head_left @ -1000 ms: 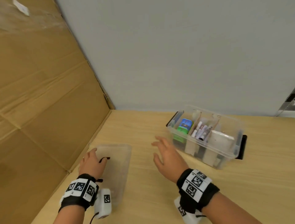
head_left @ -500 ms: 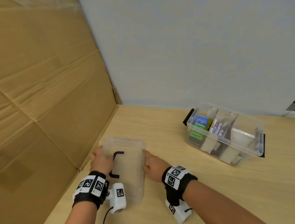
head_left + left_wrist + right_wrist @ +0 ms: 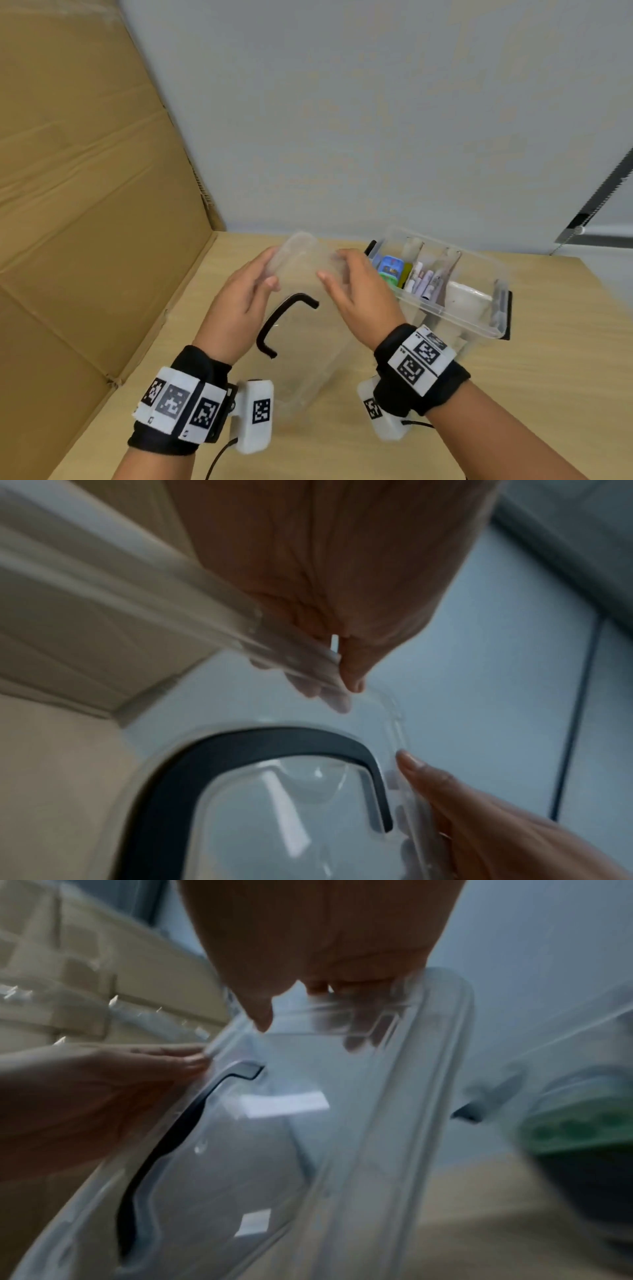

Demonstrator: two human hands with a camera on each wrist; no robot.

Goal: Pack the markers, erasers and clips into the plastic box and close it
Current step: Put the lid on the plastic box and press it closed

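above table (image 3: 513, 394), lid (image 3: 301, 260) between hands

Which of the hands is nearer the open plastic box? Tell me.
Right. The right hand grips the lid right beside the plastic box; the left hand holds the lid's far side.

lid (image 3: 301, 346): clear glossy plastic, matt black handle (image 3: 284, 320) | plastic box (image 3: 455, 301): same clear smooth plastic, at 3 o'clock | table (image 3: 534, 394): pale matt wood grain | board (image 3: 85, 205) at 9 o'clock: rough creased brown cardboard | wristbands (image 3: 191, 394): black cloth
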